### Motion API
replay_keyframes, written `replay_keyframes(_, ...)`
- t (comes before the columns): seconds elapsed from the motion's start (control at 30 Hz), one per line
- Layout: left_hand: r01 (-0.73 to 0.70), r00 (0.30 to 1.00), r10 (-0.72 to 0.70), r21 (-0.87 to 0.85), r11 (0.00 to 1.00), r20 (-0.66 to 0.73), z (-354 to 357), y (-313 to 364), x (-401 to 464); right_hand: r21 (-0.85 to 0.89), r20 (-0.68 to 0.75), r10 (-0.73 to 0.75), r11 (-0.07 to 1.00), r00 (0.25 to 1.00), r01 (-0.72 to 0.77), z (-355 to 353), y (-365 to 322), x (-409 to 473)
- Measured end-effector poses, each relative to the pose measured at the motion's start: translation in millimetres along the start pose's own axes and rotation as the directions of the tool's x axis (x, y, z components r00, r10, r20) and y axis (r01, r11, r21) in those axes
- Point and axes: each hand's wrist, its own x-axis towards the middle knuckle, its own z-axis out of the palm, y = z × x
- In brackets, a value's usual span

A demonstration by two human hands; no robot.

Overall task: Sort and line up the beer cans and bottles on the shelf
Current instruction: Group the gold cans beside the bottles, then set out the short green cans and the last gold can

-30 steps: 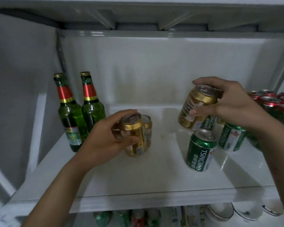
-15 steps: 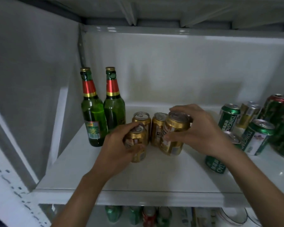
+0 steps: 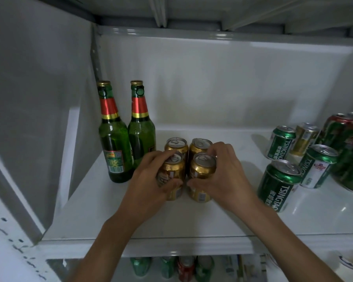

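Several gold beer cans stand in a tight square on the white shelf [image 3: 192,224]. My left hand [image 3: 149,192] is wrapped around the front left gold can [image 3: 172,169]. My right hand [image 3: 226,184] grips the front right gold can [image 3: 203,167], which stands on the shelf beside it. Behind them are two more gold cans [image 3: 176,144]. Two green beer bottles [image 3: 113,139] with red and gold neck labels stand side by side at the left. Green Tsingtao cans [image 3: 277,184] are scattered on the right.
A further gold can [image 3: 305,137] stands among the green cans at the right, with red-topped green cans [image 3: 351,151] packed at the far right edge. The grey side wall [image 3: 39,119] closes the left. More cans [image 3: 183,269] sit on the shelf below.
My right hand has set its gold can down beside the front left can, closing the square. My left hand stayed on its can. The view shifted left.
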Motion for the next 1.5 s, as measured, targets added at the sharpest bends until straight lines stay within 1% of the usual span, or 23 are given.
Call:
replay_keyframes(0.13, -0.029, 0.998, 0.027, 0.032, 0.999, 0.055, -4.0, 2.7, -1.6, -0.001, 0.013, -0.024, 1.000, 1.000, 0.024, -0.1, 0.8, -4.1)
replay_keyframes(0.23, -0.061, 0.996, 0.055, 0.089, 0.994, 0.072, -10.3, 11.2, -0.6, 0.041, 0.020, -0.060, 0.997, 0.998, 0.059, -20.2, 1.1, -9.0)
replay_keyframes(0.3, -0.122, 0.992, 0.118, 0.119, 0.985, 0.034, -14.4, 20.9, 2.8, 0.027, -0.052, -0.131, 0.991, 0.990, 0.133, -44.5, 2.8, -16.5)
replay_keyframes(0.37, -0.186, 0.982, 0.187, 0.116, 0.976, 0.003, -17.1, 38.4, 12.1, -0.064, -0.162, -0.183, 0.983, 0.970, 0.175, -77.7, 7.6, -25.5)
replay_keyframes(0.4, -0.215, 0.976, 0.216, 0.081, 0.973, 0.003, -15.4, 49.7, 19.5, -0.127, -0.194, -0.176, 0.980, 0.965, 0.153, -96.5, 12.0, -30.2)
replay_keyframes(0.47, -0.265, 0.964, 0.265, -0.021, 0.964, 0.032, -3.8, 73.6, 38.1, -0.306, -0.201, -0.110, 0.951, 0.973, 0.045, -132.5, 27.0, -37.9)
replay_keyframes(0.53, -0.312, 0.946, 0.316, -0.064, 0.948, 0.078, 18.3, 97.4, 55.6, -0.475, -0.189, -0.015, 0.876, 0.982, -0.078, -160.4, 47.0, -47.9)
replay_keyframes(0.57, -0.333, 0.937, 0.337, -0.054, 0.941, 0.098, 31.6, 108.6, 62.0, -0.522, -0.187, 0.023, 0.844, 0.982, -0.120, -170.7, 57.0, -54.7)
replay_keyframes(0.67, -0.339, 0.923, 0.343, -0.051, 0.939, 0.175, 68.9, 143.1, 69.3, -0.549, -0.199, 0.097, 0.813, 0.975, -0.193, -194.8, 83.4, -83.3)
replay_keyframes(0.8, -0.383, 0.895, 0.399, -0.113, 0.917, 0.199, 106.4, 188.0, 68.2, -0.512, -0.223, 0.196, 0.810, 0.955, -0.286, -230.6, 111.4, -120.7)
replay_keyframes(0.9, -0.389, 0.891, 0.402, -0.101, 0.916, 0.212, 134.6, 216.1, 71.8, -0.485, -0.210, 0.220, 0.823, 0.953, -0.296, -254.0, 132.6, -143.5)
replay_keyframes(1.03, -0.360, 0.907, 0.365, -0.063, 0.931, 0.210, 168.5, 244.1, 75.5, -0.448, -0.194, 0.181, 0.858, 0.964, -0.252, -276.4, 159.5, -154.9)
replay_keyframes(1.13, -0.311, 0.925, 0.323, -0.092, 0.946, 0.201, 185.9, 255.7, 80.7, -0.393, -0.192, 0.134, 0.897, 0.972, -0.201, -286.2, 175.6, -147.3)
replay_keyframes(1.3, -0.269, 0.934, 0.280, -0.077, 0.960, 0.221, 202.6, 264.4, 90.2, -0.376, -0.201, -0.004, 0.923, 0.980, -0.074, -296.2, 199.4, -109.0)
replay_keyframes(1.43, -0.228, 0.954, 0.233, -0.047, 0.973, 0.190, 215.5, 266.4, 105.8, -0.362, -0.170, -0.118, 0.931, 0.978, 0.049, -304.3, 223.4, -71.4)
replay_keyframes(1.5, -0.201, 0.961, 0.204, -0.035, 0.979, 0.188, 222.3, 268.1, 115.0, -0.383, -0.158, -0.179, 0.917, 0.971, 0.106, -311.5, 235.6, -51.5)
